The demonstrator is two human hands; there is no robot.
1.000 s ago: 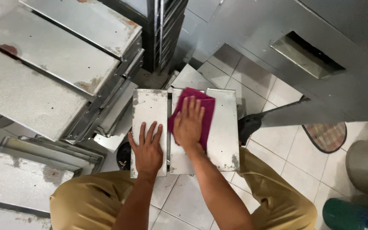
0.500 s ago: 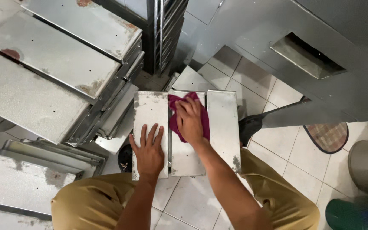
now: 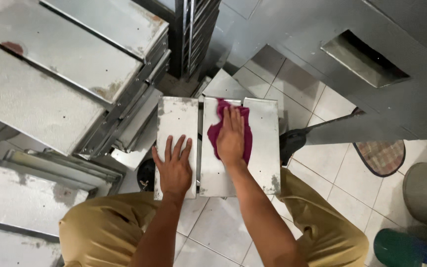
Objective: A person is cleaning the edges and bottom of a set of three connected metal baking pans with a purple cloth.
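Under the flat right hand [image 3: 231, 138], a crumpled magenta cloth [image 3: 217, 132] is pressed against the middle rectangular steel pan [image 3: 213, 173]; beside it, the left hand [image 3: 174, 165] lies open, grasping nothing, apparently bracing the neighbouring steel pan [image 3: 176, 113].

A magenta cleaning cloth [image 3: 229, 129] lies on dull grey, rust-flecked steel trays [image 3: 217, 143]. The trousers [image 3: 105, 230] are mustard tan, the floor tiles [image 3: 342, 183] pale grey-white, the small oval mat [image 3: 382, 157] brown-checked, the bucket [image 3: 405, 249] green.
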